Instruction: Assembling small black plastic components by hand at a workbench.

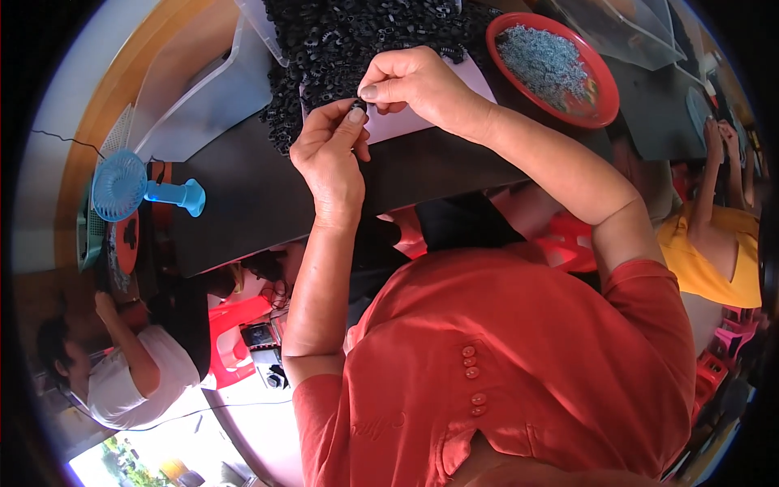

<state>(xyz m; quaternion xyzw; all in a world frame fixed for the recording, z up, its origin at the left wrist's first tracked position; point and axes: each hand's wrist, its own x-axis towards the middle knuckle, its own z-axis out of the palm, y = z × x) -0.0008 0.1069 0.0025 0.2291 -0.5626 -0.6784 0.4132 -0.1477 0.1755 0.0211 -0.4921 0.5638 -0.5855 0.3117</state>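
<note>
Between the thumb and fingers of my left hand is a small black plastic part. My right hand is closed in a pinch just above it, with the fingertips at or very near the part. Whatever those fingertips hold is too small to make out. Both hands are over a white sheet at the table's near side. Behind them spreads a large heap of small black plastic parts. To the right, a red bowl holds many small silvery-blue pieces.
A blue fan lies at the left on the black table. Clear plastic bins stand at the far left and far right. A co-worker in white sits at left, another in yellow at right. Red stools stand below.
</note>
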